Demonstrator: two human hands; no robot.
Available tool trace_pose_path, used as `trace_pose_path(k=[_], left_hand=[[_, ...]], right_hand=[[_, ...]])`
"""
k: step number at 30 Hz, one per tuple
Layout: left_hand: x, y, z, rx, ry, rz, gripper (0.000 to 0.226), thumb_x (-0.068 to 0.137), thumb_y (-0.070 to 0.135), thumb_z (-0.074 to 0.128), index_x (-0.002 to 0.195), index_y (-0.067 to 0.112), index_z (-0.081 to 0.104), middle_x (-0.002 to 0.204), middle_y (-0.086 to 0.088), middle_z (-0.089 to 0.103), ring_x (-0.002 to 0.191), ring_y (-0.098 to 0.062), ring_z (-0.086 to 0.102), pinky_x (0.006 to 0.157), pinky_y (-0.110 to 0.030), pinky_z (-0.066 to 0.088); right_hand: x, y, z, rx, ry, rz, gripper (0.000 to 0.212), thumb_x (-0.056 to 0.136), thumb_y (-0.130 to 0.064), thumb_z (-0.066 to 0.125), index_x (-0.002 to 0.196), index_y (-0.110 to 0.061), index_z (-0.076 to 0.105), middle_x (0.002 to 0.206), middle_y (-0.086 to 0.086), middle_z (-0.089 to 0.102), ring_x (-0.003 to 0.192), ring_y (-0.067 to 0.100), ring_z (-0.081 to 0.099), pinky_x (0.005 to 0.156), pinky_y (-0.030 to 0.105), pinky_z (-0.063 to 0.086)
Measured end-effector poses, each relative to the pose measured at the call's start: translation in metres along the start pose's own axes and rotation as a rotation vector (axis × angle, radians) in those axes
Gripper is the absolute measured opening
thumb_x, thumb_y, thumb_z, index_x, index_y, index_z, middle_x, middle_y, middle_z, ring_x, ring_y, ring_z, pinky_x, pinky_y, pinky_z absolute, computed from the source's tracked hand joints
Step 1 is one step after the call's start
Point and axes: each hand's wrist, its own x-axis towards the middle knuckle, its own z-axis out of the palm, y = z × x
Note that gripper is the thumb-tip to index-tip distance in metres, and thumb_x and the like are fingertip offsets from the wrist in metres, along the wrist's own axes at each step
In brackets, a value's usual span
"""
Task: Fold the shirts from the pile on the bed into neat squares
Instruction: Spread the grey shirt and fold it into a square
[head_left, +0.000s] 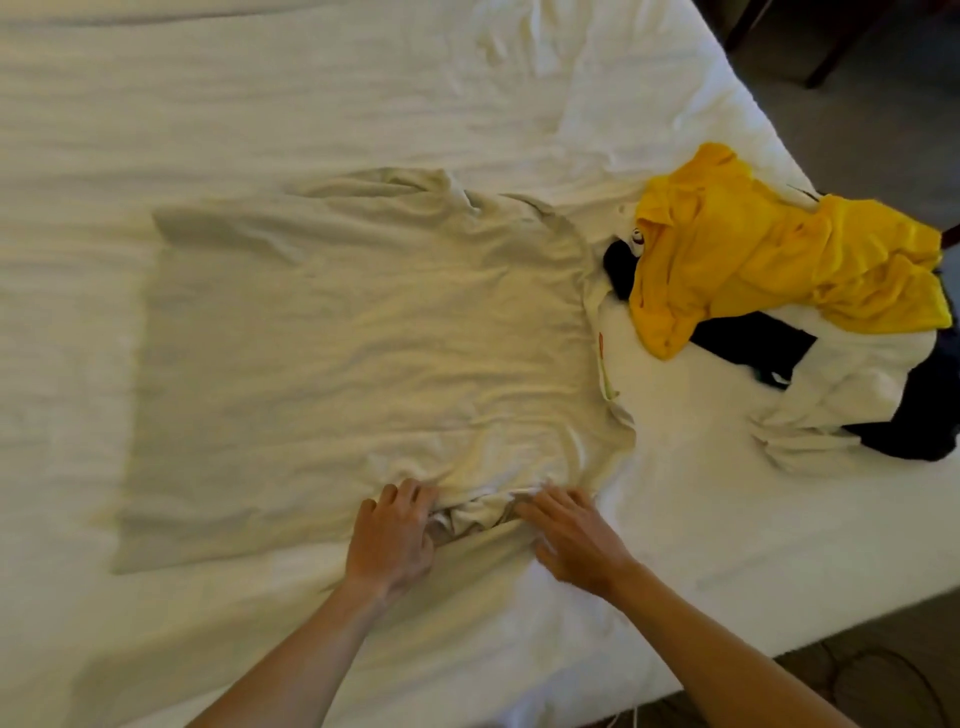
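Left hand (395, 540) grips the bunched sleeve of the cream T-shirt (337, 364), fingertips hidden; right hand (571, 535) presses beside it, fingers spread. Pile (779, 312) cut off at the bed's (156, 104) right edge.

We see matt, creased cream cloth in the shirt (353, 332), a wrinkled white bed sheet (260, 93), and brighter yellow fabric (753, 249) at three o'clock.

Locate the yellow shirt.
Head view, upper right: the yellow shirt tops the pile near the bed edge, right of the spread beige shirt.
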Motion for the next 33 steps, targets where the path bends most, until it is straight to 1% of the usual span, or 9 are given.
trace_pose_path(k=[5, 7, 10, 13, 17, 21, 26, 30, 33], left_hand=[[-0.001, -0.014, 0.006, -0.213, -0.044, -0.003, 0.015, 0.082, 0.01, 0.065, 0.094, 0.018, 0.068, 0.093, -0.003, 0.064, 0.088, -0.03, 0.065, 0.065, -0.038, 0.051], [-0.008, -0.02, 0.005, -0.268, -0.065, 0.071, 0.018, 0.09, 0.025, 0.053, 0.097, 0.019, 0.068, 0.096, -0.001, 0.064, 0.094, -0.028, 0.063, 0.07, -0.035, 0.049], [-0.021, -0.046, 0.008, -0.28, 0.05, 0.035, 0.043, 0.077, 0.054, 0.052, 0.107, 0.029, 0.071, 0.107, 0.009, 0.067, 0.1, -0.019, 0.06, 0.076, -0.035, 0.051], [-0.04, -0.089, 0.006, -0.331, 0.224, -0.358, 0.049, 0.077, 0.055, 0.05, 0.11, 0.023, 0.069, 0.113, -0.001, 0.065, 0.102, -0.027, 0.06, 0.079, -0.043, 0.052], [-0.06, -0.157, -0.007, -0.286, 0.381, -0.884, 0.036, 0.087, 0.026, 0.063, 0.12, 0.01, 0.06, 0.123, -0.018, 0.054, 0.109, -0.04, 0.052, 0.084, -0.052, 0.044], [-0.066, -0.204, -0.009, -0.302, 0.331, -1.106, 0.046, 0.097, 0.033, 0.055, 0.13, 0.003, 0.046, 0.133, -0.023, 0.046, 0.121, -0.041, 0.043, 0.094, -0.055, 0.037], [-0.058, -0.228, -0.005, -0.405, 0.255, -1.146, 0.05, 0.102, 0.043, 0.044, 0.132, 0.003, 0.045, 0.129, -0.022, 0.054, 0.122, -0.04, 0.049, 0.097, -0.051, 0.037], [-0.071, -0.243, 0.0, -0.681, 0.402, -0.982, 0.027, 0.106, 0.023, 0.039, 0.119, 0.004, 0.051, 0.109, -0.027, 0.065, 0.102, -0.046, 0.06, 0.078, -0.046, 0.044], [-0.1, -0.253, 0.001, -0.699, 0.514, -0.962, 0.025, 0.105, 0.018, 0.041, 0.115, 0.002, 0.057, 0.103, -0.029, 0.067, 0.095, -0.048, 0.061, 0.073, -0.045, 0.043]], right_hand=[[-0.015, 0.013, 0.001, 0.02, 0.195, 0.096, 0.007, 0.067, -0.017, 0.056, 0.072, -0.021, 0.056, 0.076, -0.004, 0.056, 0.075, 0.021, 0.055, 0.062, 0.035, 0.046], [-0.024, 0.019, -0.002, -0.043, 0.122, 0.237, 0.017, 0.055, -0.022, 0.063, 0.072, -0.023, 0.062, 0.081, -0.004, 0.063, 0.077, 0.025, 0.061, 0.066, 0.038, 0.047], [-0.012, -0.005, -0.006, -0.076, 0.056, 0.262, 0.046, 0.041, -0.032, 0.065, 0.087, -0.025, 0.064, 0.096, -0.001, 0.056, 0.084, 0.027, 0.053, 0.071, 0.038, 0.037], [0.023, -0.059, -0.005, -0.027, 0.143, 0.106, 0.045, 0.056, -0.039, 0.064, 0.098, -0.024, 0.063, 0.102, 0.0, 0.053, 0.09, 0.026, 0.049, 0.076, 0.039, 0.037], [0.085, -0.128, 0.029, 0.018, 0.224, -0.072, 0.037, 0.073, -0.047, 0.061, 0.102, -0.024, 0.064, 0.104, -0.001, 0.057, 0.092, 0.023, 0.054, 0.077, 0.041, 0.045], [0.14, -0.184, 0.052, -0.046, 0.18, -0.18, 0.039, 0.072, -0.044, 0.06, 0.104, -0.023, 0.062, 0.105, 0.001, 0.058, 0.09, 0.025, 0.057, 0.076, 0.04, 0.05], [0.179, -0.221, 0.076, -0.02, 0.155, -0.144, 0.028, 0.067, -0.019, 0.061, 0.095, -0.019, 0.066, 0.089, 0.002, 0.059, 0.076, 0.026, 0.058, 0.063, 0.035, 0.048], [0.19, -0.231, 0.076, 0.108, 0.244, -0.145, 0.016, 0.071, -0.007, 0.068, 0.084, -0.017, 0.067, 0.078, -0.001, 0.061, 0.066, 0.021, 0.059, 0.053, 0.028, 0.047], [0.184, -0.25, 0.072, 0.209, 0.247, -0.211, 0.009, 0.078, -0.014, 0.053, 0.08, -0.017, 0.061, 0.075, -0.002, 0.057, 0.066, 0.019, 0.053, 0.053, 0.029, 0.042]])
